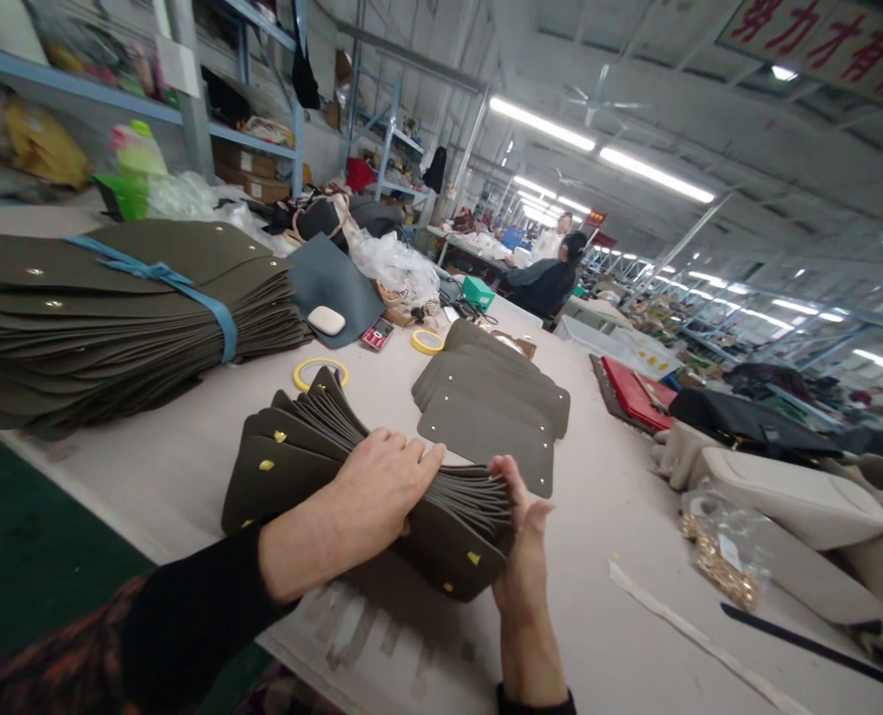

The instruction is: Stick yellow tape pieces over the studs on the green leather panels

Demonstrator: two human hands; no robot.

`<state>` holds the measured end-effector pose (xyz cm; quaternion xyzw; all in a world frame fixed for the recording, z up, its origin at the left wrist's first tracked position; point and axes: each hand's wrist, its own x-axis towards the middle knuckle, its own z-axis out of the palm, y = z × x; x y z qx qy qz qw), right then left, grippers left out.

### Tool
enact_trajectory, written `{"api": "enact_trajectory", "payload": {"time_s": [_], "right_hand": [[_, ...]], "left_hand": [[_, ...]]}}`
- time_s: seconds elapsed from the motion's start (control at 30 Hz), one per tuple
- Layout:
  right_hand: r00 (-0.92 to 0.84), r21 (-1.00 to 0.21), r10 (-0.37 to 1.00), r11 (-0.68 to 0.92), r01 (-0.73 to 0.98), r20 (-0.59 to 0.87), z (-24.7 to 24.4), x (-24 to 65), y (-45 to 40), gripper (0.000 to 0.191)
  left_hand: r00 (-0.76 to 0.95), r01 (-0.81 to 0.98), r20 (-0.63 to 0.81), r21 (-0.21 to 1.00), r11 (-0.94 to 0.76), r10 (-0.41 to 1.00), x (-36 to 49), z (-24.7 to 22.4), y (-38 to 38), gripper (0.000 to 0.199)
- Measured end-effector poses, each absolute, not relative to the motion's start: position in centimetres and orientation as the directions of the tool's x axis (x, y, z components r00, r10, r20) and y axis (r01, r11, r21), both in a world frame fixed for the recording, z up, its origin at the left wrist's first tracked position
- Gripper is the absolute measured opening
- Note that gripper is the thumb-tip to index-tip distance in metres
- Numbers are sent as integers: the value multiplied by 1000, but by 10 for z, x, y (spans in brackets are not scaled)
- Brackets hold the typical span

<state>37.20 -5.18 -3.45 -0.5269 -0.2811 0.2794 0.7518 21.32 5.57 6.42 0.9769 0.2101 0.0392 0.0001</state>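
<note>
A thick stack of dark olive leather panels stands on edge near the front of the table, its ends fanned out. Bits of yellow tape mark several of its corners. My left hand is wrapped over the middle of the stack, fingers across the upper edges and thumb on the near side. At the right end, my right hand lies against the panel edges, palm inward, with its fingers stretched up and the thumb apart. Just beyond, flat olive panels with small metal eyelets overlap in a spread row.
A large bundle of olive panels tied with a blue strip lies left. Yellow tape rolls, a calculator and a white mouse-shaped object sit behind. Rightward are a bag of gold hardware and a pale strip. People sit farther back.
</note>
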Motion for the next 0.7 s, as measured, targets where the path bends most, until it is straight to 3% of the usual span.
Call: {"api": "enact_trajectory", "payload": {"time_s": [0.1, 0.2, 0.27, 0.33, 0.43, 0.53, 0.7], "right_hand": [[580, -951, 808, 251, -179, 104, -32, 369, -60, 73], [515, -945, 849, 255, -207, 116, -37, 371, -78, 84], [486, -968, 863, 222, -119, 138, -48, 374, -89, 92], [454, -978, 869, 205, 32, 197, -63, 380, -95, 118], [533, -968, 820, 98, 230, 210, -83, 387, -87, 129], [521, -958, 828, 62, 280, 206, -90, 393, -72, 123], [465, -924, 848, 71, 376, 255, -94, 408, -58, 94]], "left_hand": [[908, 411, 74, 37, -911, 412, 213, 60, 59, 75], [898, 424, 105, 63, -904, 428, 208, 55, 61, 54], [900, 400, 154, 80, -913, 408, 201, 54, 61, 43], [907, 361, 201, 81, -929, 370, 194, 54, 59, 34], [915, 321, 245, 38, -946, 320, 186, 55, 53, 20], [918, 300, 268, 15, -954, 293, 181, 55, 44, 15], [918, 297, 269, 20, -955, 291, 165, 58, 46, 18]]}}
